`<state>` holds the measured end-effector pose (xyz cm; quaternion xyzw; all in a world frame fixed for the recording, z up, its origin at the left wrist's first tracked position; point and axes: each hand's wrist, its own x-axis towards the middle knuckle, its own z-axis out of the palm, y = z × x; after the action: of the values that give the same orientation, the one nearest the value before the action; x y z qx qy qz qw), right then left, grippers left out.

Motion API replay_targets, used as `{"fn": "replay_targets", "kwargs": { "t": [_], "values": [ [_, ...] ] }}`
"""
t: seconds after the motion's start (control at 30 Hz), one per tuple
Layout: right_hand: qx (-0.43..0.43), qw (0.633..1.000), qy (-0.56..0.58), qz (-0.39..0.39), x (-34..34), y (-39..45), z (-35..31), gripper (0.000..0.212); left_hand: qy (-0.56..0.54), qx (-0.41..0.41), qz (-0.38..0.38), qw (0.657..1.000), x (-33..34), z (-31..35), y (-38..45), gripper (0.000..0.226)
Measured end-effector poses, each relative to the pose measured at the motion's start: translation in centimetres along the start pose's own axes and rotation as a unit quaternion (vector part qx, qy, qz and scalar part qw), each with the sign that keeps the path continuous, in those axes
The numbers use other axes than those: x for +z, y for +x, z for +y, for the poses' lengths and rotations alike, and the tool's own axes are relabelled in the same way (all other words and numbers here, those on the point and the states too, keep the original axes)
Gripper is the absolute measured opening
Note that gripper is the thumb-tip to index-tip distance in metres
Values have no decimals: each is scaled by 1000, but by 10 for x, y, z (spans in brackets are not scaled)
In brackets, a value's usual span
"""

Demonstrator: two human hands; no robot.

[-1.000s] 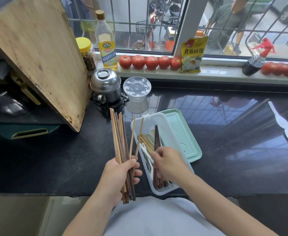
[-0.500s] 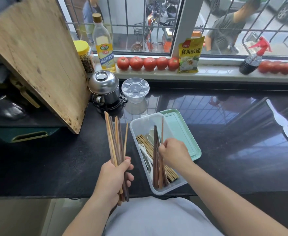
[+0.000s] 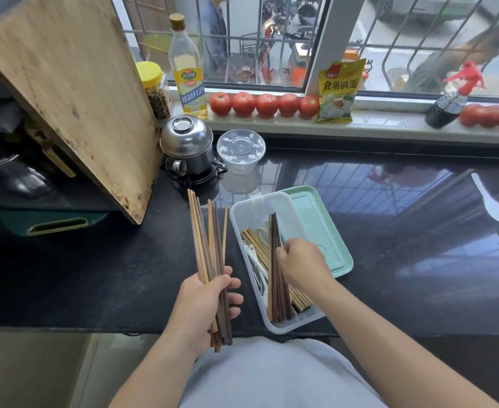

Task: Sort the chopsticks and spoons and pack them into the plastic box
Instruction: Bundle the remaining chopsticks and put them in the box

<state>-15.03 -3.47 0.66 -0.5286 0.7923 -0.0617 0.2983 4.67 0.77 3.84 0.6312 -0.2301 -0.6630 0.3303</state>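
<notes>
My left hand grips a bundle of mixed light and dark wooden chopsticks, tips pointing away, just left of the box. The translucent plastic box sits on the black counter near the front edge, over its pale green lid. Inside lie light bamboo chopsticks, a bunch of dark chopsticks and white spoons. My right hand is over the box, fingertips curled on the dark bunch. Two white spoons lie on the counter at far right.
A large wooden cutting board leans at the left. Behind the box stand a steel pot and a clear plastic bowl. Tomatoes, an oil bottle and a yellow bag line the windowsill.
My right hand carried a chopstick from the left bundle into the box and lowered it beside the dark bunch. The left hand's bundle is thinner and sits a little lower.
</notes>
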Motion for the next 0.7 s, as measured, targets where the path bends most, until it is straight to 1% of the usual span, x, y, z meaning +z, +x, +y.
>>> {"fn": "replay_targets", "kwargs": {
  "t": [0.03, 0.07, 0.13, 0.17, 0.2, 0.27, 0.3, 0.4, 0.47, 0.5, 0.53, 0.57, 0.63, 0.7],
  "values": [
    [-1, 999, 39, -9, -5, -7, -2, 32, 4, 5, -6, 1000, 0, 1, 0, 15],
    [-1, 995, 96, -35, -10, -14, -6, 30, 11, 10, -18, 1000, 0, 2, 0, 16],
    [-10, 968, 223, -117, -18, -27, -17, 27, 33, 17, -60, 998, 4, 5, -2, 17],
    [-27, 952, 266, -151, -22, -34, -23, 24, 41, 17, -83, 996, 8, 8, -4, 17],
    [-54, 943, 283, -168, -24, -39, -29, 23, 42, 14, -104, 994, 11, 10, -6, 17],
    [-99, 947, 267, -150, -25, -47, -37, 23, 36, 11, -128, 991, 18, 15, -7, 17],
    [-99, 950, 266, -134, -24, -48, -38, 25, 37, 11, -131, 991, 21, 16, -6, 17],
    [-35, 937, 337, -82, -24, -46, -34, 28, 55, 8, -125, 991, 23, 16, -2, 18],
    [4, 923, 385, -6, -36, -37, -29, 25, 50, 3, -101, 994, 22, 12, 2, 18],
    [11, 928, 371, 41, -43, -32, -25, 24, 43, 0, -81, 996, 20, 10, 3, 17],
    [13, 941, 330, 78, -48, -24, -18, 25, 31, -4, -60, 998, 19, 8, 5, 17],
    [13, 955, 280, 92, -51, -16, -11, 27, 16, -6, -39, 999, 17, 7, 6, 16],
    [18, 983, 179, 47, -44, -6, -4, 29, -8, -8, 1, 1000, 13, 6, 9, 15],
    [23, 996, 84, -11, -23, -1, 0, 29, -21, -3, 27, 999, 10, 8, 10, 15]
  ]
}}
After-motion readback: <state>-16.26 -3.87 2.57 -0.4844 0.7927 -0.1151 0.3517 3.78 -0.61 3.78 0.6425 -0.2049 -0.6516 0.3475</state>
